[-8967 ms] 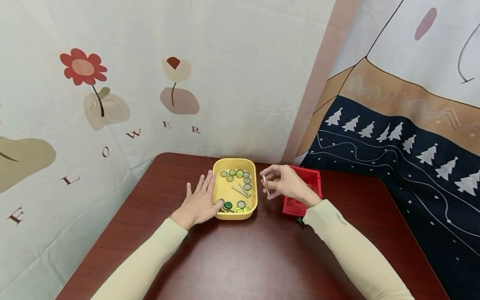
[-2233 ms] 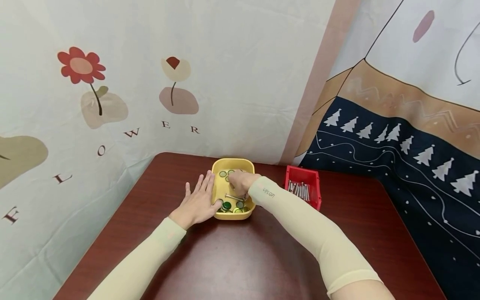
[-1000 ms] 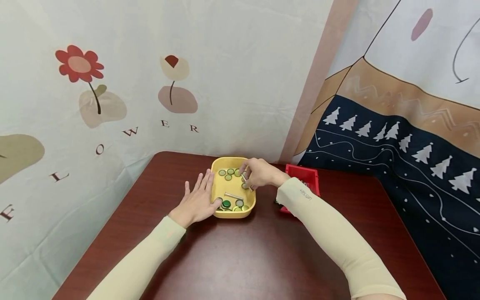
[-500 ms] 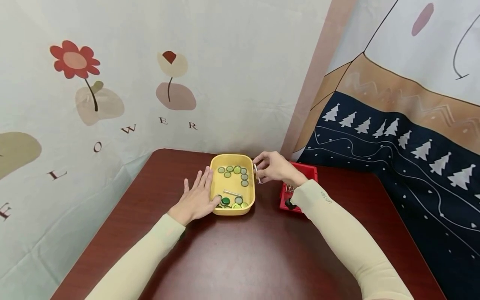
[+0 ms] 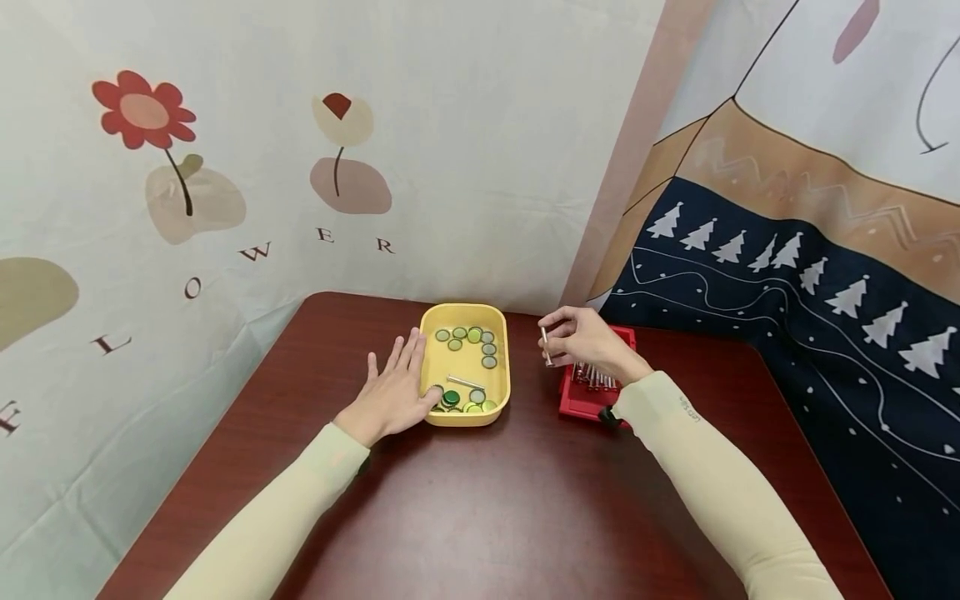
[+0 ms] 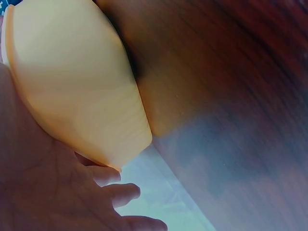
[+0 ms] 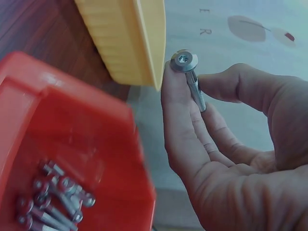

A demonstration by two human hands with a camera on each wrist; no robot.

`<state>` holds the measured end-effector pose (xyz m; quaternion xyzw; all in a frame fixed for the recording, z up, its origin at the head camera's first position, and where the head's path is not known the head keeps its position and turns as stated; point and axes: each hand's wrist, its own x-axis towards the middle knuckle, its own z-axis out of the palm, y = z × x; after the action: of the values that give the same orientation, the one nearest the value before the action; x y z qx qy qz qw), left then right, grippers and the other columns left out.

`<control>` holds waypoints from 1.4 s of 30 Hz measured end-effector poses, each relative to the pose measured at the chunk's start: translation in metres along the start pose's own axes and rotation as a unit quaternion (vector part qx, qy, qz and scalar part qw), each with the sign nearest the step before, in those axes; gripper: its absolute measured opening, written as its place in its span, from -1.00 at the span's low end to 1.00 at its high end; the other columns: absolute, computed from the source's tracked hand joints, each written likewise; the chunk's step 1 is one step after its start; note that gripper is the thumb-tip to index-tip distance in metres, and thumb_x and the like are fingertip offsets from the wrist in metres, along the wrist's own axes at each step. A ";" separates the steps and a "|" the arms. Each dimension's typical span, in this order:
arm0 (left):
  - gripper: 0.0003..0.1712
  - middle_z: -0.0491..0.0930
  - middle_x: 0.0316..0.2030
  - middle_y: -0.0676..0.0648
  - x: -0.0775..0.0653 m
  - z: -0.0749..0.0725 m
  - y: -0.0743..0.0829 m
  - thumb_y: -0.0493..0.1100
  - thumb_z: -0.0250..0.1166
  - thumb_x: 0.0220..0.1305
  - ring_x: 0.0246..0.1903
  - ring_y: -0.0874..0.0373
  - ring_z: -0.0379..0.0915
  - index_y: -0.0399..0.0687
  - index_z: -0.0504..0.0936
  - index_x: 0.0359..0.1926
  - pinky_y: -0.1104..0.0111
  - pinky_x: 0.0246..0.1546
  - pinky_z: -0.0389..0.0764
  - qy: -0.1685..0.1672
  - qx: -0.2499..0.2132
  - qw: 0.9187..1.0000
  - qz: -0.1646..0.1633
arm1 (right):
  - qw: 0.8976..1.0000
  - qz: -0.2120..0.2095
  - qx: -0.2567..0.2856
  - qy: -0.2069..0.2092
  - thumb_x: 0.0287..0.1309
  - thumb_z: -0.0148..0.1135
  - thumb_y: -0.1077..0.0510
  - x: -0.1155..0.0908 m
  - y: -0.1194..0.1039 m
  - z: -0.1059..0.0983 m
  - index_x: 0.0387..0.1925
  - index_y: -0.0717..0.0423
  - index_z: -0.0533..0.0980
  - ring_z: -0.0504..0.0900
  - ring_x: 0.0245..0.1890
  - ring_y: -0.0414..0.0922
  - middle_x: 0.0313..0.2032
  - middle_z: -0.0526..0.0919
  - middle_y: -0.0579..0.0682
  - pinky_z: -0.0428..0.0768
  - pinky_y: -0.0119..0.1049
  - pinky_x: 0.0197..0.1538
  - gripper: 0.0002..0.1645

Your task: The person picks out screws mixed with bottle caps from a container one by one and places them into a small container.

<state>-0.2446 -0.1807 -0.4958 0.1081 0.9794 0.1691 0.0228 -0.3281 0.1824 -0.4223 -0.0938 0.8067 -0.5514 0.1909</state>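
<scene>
My right hand [image 5: 588, 343] pinches a silver bolt [image 5: 545, 346] between thumb and fingers, just left of the red bin [image 5: 577, 407] and partly over it. In the right wrist view, that bolt has a round head [image 7: 185, 60] with a hex socket, and its threaded shank points away. Several similar bolts [image 7: 57, 199] lie inside the bin. My left hand [image 5: 390, 392] rests with straight, spread fingers against the left side of the yellow tray [image 5: 450, 363]. One more bolt [image 5: 466, 382] lies in the tray among round green and grey discs [image 5: 489, 362] that look like bottle caps.
The brown wooden table [image 5: 450, 508] stretches toward me in front of both containers. A strip of tabletop separates tray and bin. Behind stands a printed cloth backdrop [image 5: 480, 208], close to the table's far edge.
Two bolts lay in the tray earlier; one does now. My right hand reached in, took a bolt out and carried it right to the red bin. The left hand stayed at the tray.
</scene>
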 end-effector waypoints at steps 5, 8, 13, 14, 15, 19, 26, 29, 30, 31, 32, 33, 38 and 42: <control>0.18 -0.35 0.95 -0.18 0.000 0.000 0.000 0.22 0.13 0.66 0.94 -0.31 -0.33 -0.21 -0.23 0.94 -0.65 0.75 -0.24 -0.001 -0.002 1.000 -0.003 | 1.000 0.012 0.008 0.011 0.57 0.43 0.31 -0.005 0.009 -0.013 0.47 0.24 0.56 0.94 0.05 0.19 0.05 0.90 0.23 0.95 -0.02 0.10 -0.46; 0.18 -0.34 0.95 -0.19 0.000 0.000 -0.001 0.22 0.14 0.65 0.94 -0.32 -0.32 -0.21 -0.23 0.93 -0.65 0.75 -0.24 0.001 -0.002 1.000 -0.002 | 1.000 0.014 0.009 0.014 0.59 0.41 0.30 -0.009 0.013 -0.021 0.50 0.25 0.55 0.94 0.07 0.19 0.07 0.91 0.24 0.94 -0.01 0.13 -0.45; 0.20 -0.32 0.95 -0.22 0.000 0.000 -0.001 0.23 0.15 0.66 0.93 -0.34 -0.31 -0.22 -0.24 0.93 -0.67 0.74 -0.22 0.003 0.003 1.000 0.004 | 1.000 0.021 0.010 0.014 0.62 0.37 0.31 -0.015 0.020 -0.032 0.53 0.27 0.52 0.96 0.04 0.09 0.11 0.91 0.25 0.93 -0.04 0.17 -0.43; 0.20 -0.32 0.95 -0.22 0.000 0.000 -0.002 0.23 0.15 0.66 0.93 -0.35 -0.31 -0.23 -0.24 0.93 -0.67 0.74 -0.22 0.003 0.003 1.000 0.005 | 1.000 0.023 0.010 0.014 0.62 0.36 0.31 -0.015 0.021 -0.033 0.54 0.28 0.51 0.97 0.01 0.04 0.13 0.90 0.28 0.93 -0.05 0.18 -0.43; 0.20 -0.32 0.95 -0.23 0.000 0.000 -0.002 0.23 0.16 0.66 0.93 -0.35 -0.30 -0.23 -0.24 0.93 -0.67 0.73 -0.21 0.003 0.004 1.000 0.005 | 1.000 0.025 0.012 0.013 0.62 0.36 0.31 -0.016 0.023 -0.035 0.55 0.29 0.50 0.97 -0.01 0.01 0.14 0.90 0.29 0.93 -0.05 0.18 -0.42; 0.20 -0.31 0.95 -0.23 0.000 0.000 -0.001 0.23 0.16 0.66 0.93 -0.36 -0.28 -0.23 -0.23 0.93 -0.68 0.73 -0.20 0.005 0.006 1.000 0.006 | 0.999 0.033 0.020 0.018 0.62 0.36 0.33 -0.018 0.028 -0.039 0.58 0.32 0.48 0.96 -0.07 -0.09 0.26 0.82 0.45 0.93 -0.06 0.18 -0.38; 0.19 -0.31 0.95 -0.23 0.000 0.000 0.000 0.23 0.16 0.67 0.93 -0.35 -0.30 -0.24 -0.22 0.93 -0.68 0.73 -0.21 0.003 0.006 1.000 0.005 | 0.999 0.039 0.004 0.035 0.61 0.38 0.34 -0.021 0.030 -0.044 0.60 0.34 0.47 0.93 -0.08 -0.11 0.27 0.81 0.44 0.92 -0.04 0.17 -0.35; 0.19 -0.31 0.95 -0.23 0.000 0.000 0.001 0.23 0.16 0.67 0.93 -0.36 -0.28 -0.24 -0.22 0.93 -0.68 0.73 -0.21 0.004 0.007 1.000 0.006 | 0.998 0.042 -0.005 0.040 0.61 0.37 0.34 -0.021 0.029 -0.045 0.60 0.35 0.46 0.92 -0.04 -0.08 0.27 0.81 0.44 0.89 0.01 0.22 -0.35; 0.19 -0.31 0.95 -0.23 0.001 0.000 0.001 0.23 0.16 0.67 0.93 -0.36 -0.28 -0.24 -0.22 0.93 -0.68 0.73 -0.20 0.005 0.007 1.000 0.007 | 0.998 0.043 -0.007 0.041 0.61 0.37 0.34 -0.020 0.029 -0.045 0.60 0.35 0.46 0.92 -0.02 -0.06 0.28 0.80 0.44 0.88 0.03 0.23 -0.35; 0.19 -0.31 0.95 -0.23 0.001 0.000 0.001 0.23 0.16 0.67 0.93 -0.36 -0.28 -0.24 -0.22 0.93 -0.68 0.73 -0.21 0.005 0.006 1.000 0.007 | 0.998 0.045 -0.009 0.042 0.61 0.37 0.34 -0.019 0.029 -0.045 0.60 0.35 0.46 0.92 -0.01 -0.04 0.28 0.80 0.44 0.88 0.04 0.24 -0.35; 0.19 -0.31 0.95 -0.23 0.000 0.000 0.001 0.23 0.16 0.67 0.93 -0.37 -0.28 -0.24 -0.22 0.93 -0.68 0.73 -0.21 0.005 0.006 1.000 0.006 | 0.998 0.048 -0.010 0.044 0.61 0.38 0.34 -0.019 0.030 -0.046 0.60 0.35 0.46 0.92 0.01 -0.03 0.29 0.79 0.45 0.88 0.04 0.25 -0.34; 0.19 -0.31 0.95 -0.23 0.001 0.000 0.000 0.23 0.16 0.67 0.93 -0.36 -0.28 -0.24 -0.22 0.93 -0.68 0.73 -0.21 0.005 0.006 1.000 0.006 | 0.998 0.050 -0.012 0.045 0.60 0.38 0.34 -0.018 0.030 -0.046 0.61 0.35 0.46 0.92 0.02 -0.01 0.30 0.79 0.46 0.87 0.05 0.25 -0.34; 0.19 -0.31 0.95 -0.23 0.001 0.000 0.001 0.23 0.15 0.67 0.93 -0.36 -0.29 -0.23 -0.23 0.93 -0.67 0.73 -0.20 0.005 0.009 1.000 0.005 | 0.997 0.059 -0.024 0.050 0.58 0.40 0.35 -0.013 0.032 -0.048 0.62 0.35 0.48 0.89 0.04 0.04 0.30 0.79 0.47 0.88 0.05 0.24 -0.31; 0.19 -0.28 0.95 -0.24 0.000 0.000 0.001 0.22 0.15 0.67 0.93 -0.36 -0.27 -0.24 -0.22 0.93 -0.67 0.73 -0.17 0.006 0.011 1.000 0.006 | 0.996 0.064 -0.027 0.057 0.55 0.41 0.37 -0.008 0.035 -0.048 0.59 0.37 0.50 0.87 -0.03 -0.03 0.24 0.83 0.43 0.90 0.00 0.19 -0.32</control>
<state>-0.2447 -0.1799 -0.4956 0.1128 0.9806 0.1595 0.0148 -0.3380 0.2389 -0.4375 -0.0155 0.8354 -0.5202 0.1767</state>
